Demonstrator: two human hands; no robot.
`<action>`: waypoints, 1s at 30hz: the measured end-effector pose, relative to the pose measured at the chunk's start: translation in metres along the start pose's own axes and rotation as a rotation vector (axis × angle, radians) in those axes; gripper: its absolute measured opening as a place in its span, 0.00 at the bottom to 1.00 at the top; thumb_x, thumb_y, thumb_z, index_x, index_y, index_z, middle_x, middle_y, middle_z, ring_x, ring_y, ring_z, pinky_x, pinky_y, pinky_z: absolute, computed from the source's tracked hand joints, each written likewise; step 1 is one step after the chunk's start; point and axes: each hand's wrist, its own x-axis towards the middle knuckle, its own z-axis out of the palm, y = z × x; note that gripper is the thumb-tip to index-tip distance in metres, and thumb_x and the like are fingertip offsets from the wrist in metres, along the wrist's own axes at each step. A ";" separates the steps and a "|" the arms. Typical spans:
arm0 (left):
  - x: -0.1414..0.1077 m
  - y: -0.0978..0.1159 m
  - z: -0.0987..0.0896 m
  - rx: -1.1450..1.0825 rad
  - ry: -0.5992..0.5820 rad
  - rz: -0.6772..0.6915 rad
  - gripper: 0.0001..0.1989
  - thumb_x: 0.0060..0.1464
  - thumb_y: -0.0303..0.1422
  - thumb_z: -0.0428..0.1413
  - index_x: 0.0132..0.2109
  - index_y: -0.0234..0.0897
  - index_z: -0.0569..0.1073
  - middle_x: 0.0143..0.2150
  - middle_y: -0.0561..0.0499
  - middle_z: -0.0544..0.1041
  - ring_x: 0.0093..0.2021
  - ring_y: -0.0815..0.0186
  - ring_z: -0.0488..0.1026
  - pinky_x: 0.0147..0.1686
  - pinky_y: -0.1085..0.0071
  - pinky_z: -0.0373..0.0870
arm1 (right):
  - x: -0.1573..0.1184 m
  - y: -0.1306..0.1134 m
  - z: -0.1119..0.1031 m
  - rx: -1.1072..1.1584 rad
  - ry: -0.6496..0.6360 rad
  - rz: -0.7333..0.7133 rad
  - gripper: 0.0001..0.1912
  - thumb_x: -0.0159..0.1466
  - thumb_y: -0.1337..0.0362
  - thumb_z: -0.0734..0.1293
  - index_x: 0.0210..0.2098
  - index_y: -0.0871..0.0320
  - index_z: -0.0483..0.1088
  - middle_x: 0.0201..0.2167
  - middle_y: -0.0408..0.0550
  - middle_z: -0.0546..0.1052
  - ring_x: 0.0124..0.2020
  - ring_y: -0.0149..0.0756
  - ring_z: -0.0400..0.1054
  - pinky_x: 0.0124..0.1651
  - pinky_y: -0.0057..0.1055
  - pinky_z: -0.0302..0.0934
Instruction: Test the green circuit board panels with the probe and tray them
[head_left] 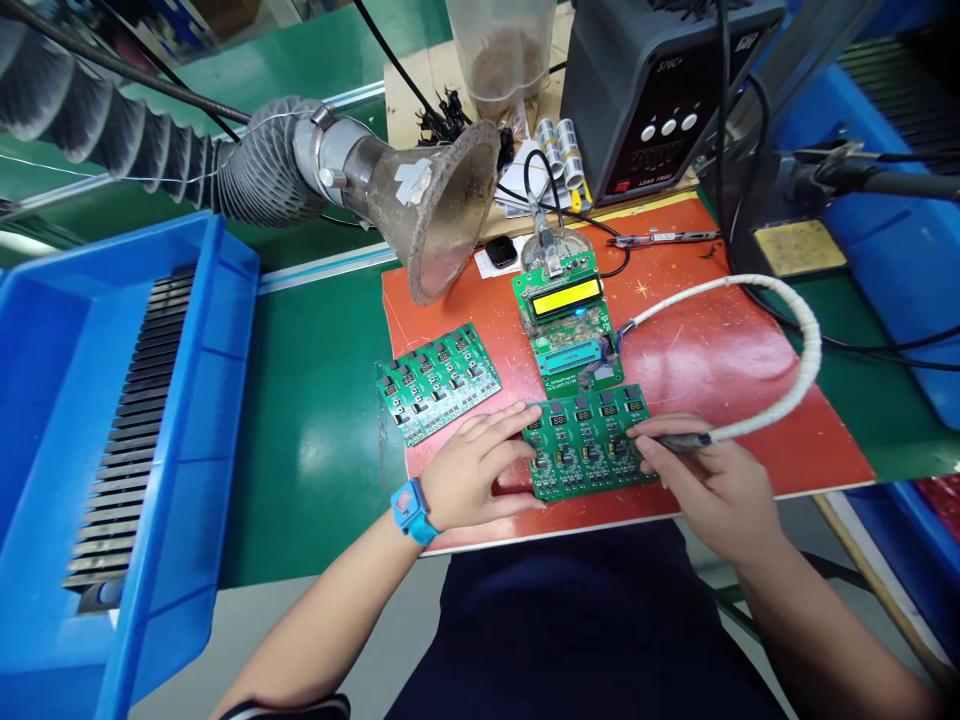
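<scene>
A green circuit board with a row of small digit displays lies in front of me on the red mat. My left hand rests at its left edge, fingers spread and touching the board. My right hand is closed around a dark pen-like probe on a white wrapped cable. The probe's tip is at the board's right side, partly hidden by my fingers. Just beyond stands a green programmer board with a lit yellow screen. A second circuit board lies to the left.
A blue bin with a stack of dark boards is at left. A fume-extraction hood hangs over the red mat. Behind stand a black soldering station and a clear tub. A pen-like tool lies at back right.
</scene>
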 end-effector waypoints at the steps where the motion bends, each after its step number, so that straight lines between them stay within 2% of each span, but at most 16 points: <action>1: 0.000 0.000 0.000 0.000 -0.001 -0.002 0.22 0.54 0.49 0.60 0.47 0.36 0.70 0.63 0.34 0.68 0.65 0.52 0.64 0.58 0.56 0.68 | 0.000 0.000 0.000 0.001 0.002 0.001 0.05 0.67 0.61 0.65 0.39 0.56 0.72 0.36 0.46 0.76 0.26 0.28 0.70 0.29 0.26 0.68; 27: -0.001 0.000 -0.001 -0.013 -0.023 -0.019 0.21 0.55 0.48 0.59 0.47 0.36 0.70 0.63 0.35 0.67 0.66 0.52 0.63 0.59 0.56 0.66 | 0.000 0.004 0.002 -0.044 0.001 -0.007 0.07 0.67 0.59 0.64 0.40 0.56 0.72 0.39 0.49 0.76 0.31 0.33 0.73 0.32 0.30 0.70; 30: -0.001 0.003 0.000 -0.019 -0.016 -0.023 0.25 0.54 0.50 0.59 0.50 0.36 0.70 0.64 0.35 0.66 0.65 0.51 0.63 0.59 0.55 0.65 | -0.001 0.004 0.001 -0.046 0.004 -0.012 0.07 0.67 0.59 0.64 0.40 0.55 0.72 0.38 0.49 0.76 0.31 0.34 0.73 0.34 0.31 0.70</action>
